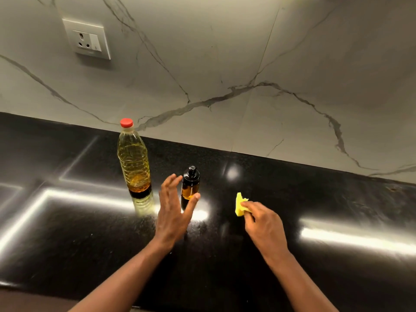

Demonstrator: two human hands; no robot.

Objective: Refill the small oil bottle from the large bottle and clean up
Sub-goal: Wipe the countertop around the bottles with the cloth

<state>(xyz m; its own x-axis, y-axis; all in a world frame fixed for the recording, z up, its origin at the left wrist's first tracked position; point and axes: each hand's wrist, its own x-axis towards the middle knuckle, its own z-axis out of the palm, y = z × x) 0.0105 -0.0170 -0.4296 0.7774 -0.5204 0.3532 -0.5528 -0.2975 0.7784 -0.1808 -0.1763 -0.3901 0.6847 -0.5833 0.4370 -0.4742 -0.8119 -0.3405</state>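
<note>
A large clear bottle with a red cap stands upright on the black counter, holding yellow oil. To its right stands the small dark amber bottle with a black cap on. My left hand hovers just in front and left of the small bottle, fingers spread and straight, thumb reaching across the bottle's base. My right hand pinches a small yellow cloth against the counter, to the right of the small bottle.
A marble backsplash rises behind the counter, with a white wall socket at upper left. The glossy counter carries bright light reflections. Its front edge runs along the bottom left of the view.
</note>
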